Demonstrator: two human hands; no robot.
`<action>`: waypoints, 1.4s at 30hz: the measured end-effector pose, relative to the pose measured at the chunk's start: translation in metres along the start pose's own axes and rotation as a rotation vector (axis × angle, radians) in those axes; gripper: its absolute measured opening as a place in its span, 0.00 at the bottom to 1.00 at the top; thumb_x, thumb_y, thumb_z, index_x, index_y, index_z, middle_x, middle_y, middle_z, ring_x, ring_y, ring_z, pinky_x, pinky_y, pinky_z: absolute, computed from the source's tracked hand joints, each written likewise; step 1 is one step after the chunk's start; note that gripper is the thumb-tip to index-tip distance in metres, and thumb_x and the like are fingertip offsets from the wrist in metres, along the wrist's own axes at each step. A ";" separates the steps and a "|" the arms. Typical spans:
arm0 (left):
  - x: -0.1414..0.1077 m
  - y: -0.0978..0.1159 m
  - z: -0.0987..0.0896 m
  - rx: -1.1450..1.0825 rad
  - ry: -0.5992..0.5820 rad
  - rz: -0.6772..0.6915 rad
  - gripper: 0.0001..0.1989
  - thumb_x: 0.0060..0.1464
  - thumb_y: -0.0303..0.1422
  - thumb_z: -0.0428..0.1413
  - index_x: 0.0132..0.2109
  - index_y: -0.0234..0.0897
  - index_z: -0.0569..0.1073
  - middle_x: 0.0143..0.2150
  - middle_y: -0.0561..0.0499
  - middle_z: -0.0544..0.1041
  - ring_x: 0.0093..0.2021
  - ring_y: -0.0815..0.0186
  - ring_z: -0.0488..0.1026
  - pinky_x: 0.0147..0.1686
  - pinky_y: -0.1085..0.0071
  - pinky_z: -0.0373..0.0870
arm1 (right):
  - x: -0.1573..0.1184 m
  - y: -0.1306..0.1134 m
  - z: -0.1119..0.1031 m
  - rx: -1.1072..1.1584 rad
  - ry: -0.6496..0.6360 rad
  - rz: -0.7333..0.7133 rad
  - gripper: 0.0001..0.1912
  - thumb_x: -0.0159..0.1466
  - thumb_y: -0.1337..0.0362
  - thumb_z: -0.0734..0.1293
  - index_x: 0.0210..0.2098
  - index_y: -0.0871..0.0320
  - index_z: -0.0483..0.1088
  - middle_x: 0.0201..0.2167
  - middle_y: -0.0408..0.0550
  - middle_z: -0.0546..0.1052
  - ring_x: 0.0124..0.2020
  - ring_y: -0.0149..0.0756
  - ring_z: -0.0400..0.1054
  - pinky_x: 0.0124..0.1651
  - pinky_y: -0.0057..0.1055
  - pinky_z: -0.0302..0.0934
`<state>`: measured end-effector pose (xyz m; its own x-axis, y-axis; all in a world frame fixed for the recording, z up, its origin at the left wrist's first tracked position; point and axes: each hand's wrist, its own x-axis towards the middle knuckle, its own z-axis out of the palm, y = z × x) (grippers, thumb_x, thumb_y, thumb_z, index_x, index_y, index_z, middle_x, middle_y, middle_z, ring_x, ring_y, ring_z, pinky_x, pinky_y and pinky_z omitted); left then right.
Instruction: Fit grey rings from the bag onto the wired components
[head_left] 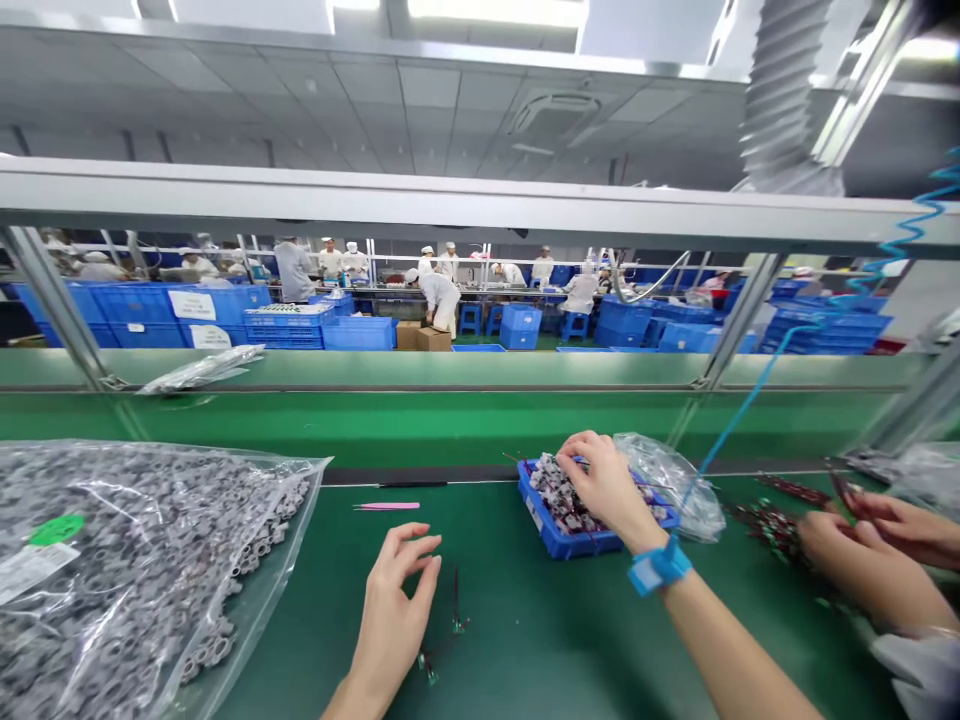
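Closest in my view, my left hand (394,610) is over the green bench mat (540,640), fingers spread wide and slightly curled, holding nothing I can see. Just right of those fingertips lies a thin dark wired part (454,610), its long axis running roughly front to back; the left hand is clearly the nearer one. Right hand (611,490), blue wrist strap (658,566) around its wrist, sits on a heap of wired components (562,500) in a blue plastic tray (559,545), fingers curled down into the pile; can't tell if they pinch anything. A bag of grey ring parts (135,570) covers the mat's left side, pink tweezers (386,506) lie near the far edge, and a clear bag (667,485) touches the tray's far corner. Off right, a co-worker's hands (870,540) are beside a loose pile of wired parts (772,530).
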<state>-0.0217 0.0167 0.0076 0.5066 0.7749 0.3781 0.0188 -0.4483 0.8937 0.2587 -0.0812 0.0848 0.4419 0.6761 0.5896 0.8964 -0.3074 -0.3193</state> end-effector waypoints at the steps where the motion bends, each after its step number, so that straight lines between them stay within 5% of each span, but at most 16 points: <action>1: 0.000 0.000 0.000 0.011 0.000 0.005 0.11 0.58 0.38 0.52 0.42 0.41 0.76 0.50 0.45 0.67 0.45 0.60 0.73 0.43 0.64 0.75 | 0.002 0.001 0.003 -0.032 -0.013 0.006 0.11 0.61 0.62 0.60 0.26 0.56 0.70 0.37 0.50 0.74 0.41 0.46 0.63 0.42 0.41 0.53; 7: 0.000 0.002 -0.004 0.039 0.013 0.026 0.11 0.58 0.35 0.50 0.40 0.40 0.76 0.48 0.45 0.68 0.45 0.61 0.73 0.43 0.65 0.73 | 0.000 0.000 0.007 -0.036 0.029 0.029 0.12 0.61 0.61 0.58 0.30 0.56 0.72 0.39 0.52 0.75 0.43 0.49 0.63 0.42 0.43 0.53; 11: 0.002 0.003 -0.005 0.038 0.019 0.050 0.10 0.58 0.32 0.50 0.39 0.39 0.76 0.45 0.45 0.70 0.44 0.62 0.72 0.42 0.67 0.72 | -0.015 -0.019 0.006 0.180 0.062 -0.038 0.11 0.62 0.60 0.58 0.31 0.56 0.69 0.34 0.51 0.73 0.39 0.44 0.65 0.42 0.39 0.57; 18: 0.015 -0.005 -0.019 0.056 0.106 0.032 0.09 0.55 0.26 0.51 0.38 0.37 0.76 0.39 0.47 0.72 0.38 0.64 0.73 0.37 0.69 0.71 | -0.064 -0.097 0.035 0.380 -0.664 -0.254 0.08 0.62 0.71 0.57 0.30 0.55 0.65 0.34 0.46 0.69 0.37 0.36 0.64 0.41 0.33 0.58; 23: 0.019 -0.013 -0.023 0.163 0.132 -0.020 0.10 0.53 0.22 0.51 0.38 0.35 0.76 0.39 0.47 0.73 0.37 0.67 0.74 0.35 0.73 0.72 | -0.080 -0.113 0.051 0.292 -0.798 -0.355 0.09 0.59 0.74 0.58 0.32 0.54 0.64 0.39 0.45 0.67 0.43 0.38 0.61 0.49 0.40 0.54; 27: 0.027 -0.017 -0.047 0.388 0.034 -0.075 0.09 0.51 0.21 0.55 0.37 0.36 0.77 0.38 0.49 0.75 0.35 0.69 0.75 0.35 0.75 0.74 | -0.085 -0.101 0.065 0.310 -0.768 -0.318 0.11 0.67 0.67 0.52 0.30 0.55 0.59 0.34 0.45 0.66 0.38 0.38 0.61 0.47 0.42 0.54; 35: 0.050 -0.033 -0.147 0.807 0.132 -0.212 0.16 0.54 0.18 0.47 0.43 0.34 0.75 0.45 0.42 0.73 0.52 0.58 0.68 0.54 0.59 0.64 | -0.088 -0.098 0.074 0.442 -0.572 -0.256 0.15 0.70 0.56 0.51 0.35 0.52 0.63 0.34 0.46 0.68 0.36 0.39 0.62 0.46 0.42 0.53; 42: 0.055 -0.036 -0.149 0.754 0.090 -0.250 0.12 0.52 0.19 0.48 0.34 0.33 0.76 0.40 0.39 0.75 0.50 0.53 0.69 0.53 0.56 0.61 | -0.091 -0.108 0.068 0.566 -0.483 -0.164 0.15 0.68 0.56 0.55 0.29 0.54 0.64 0.29 0.45 0.70 0.32 0.38 0.64 0.41 0.37 0.56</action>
<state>-0.1229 0.1420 0.0327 0.3392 0.9110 0.2345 0.7167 -0.4117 0.5628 0.1192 -0.0637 0.0158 0.1234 0.9413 0.3141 0.7375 0.1248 -0.6637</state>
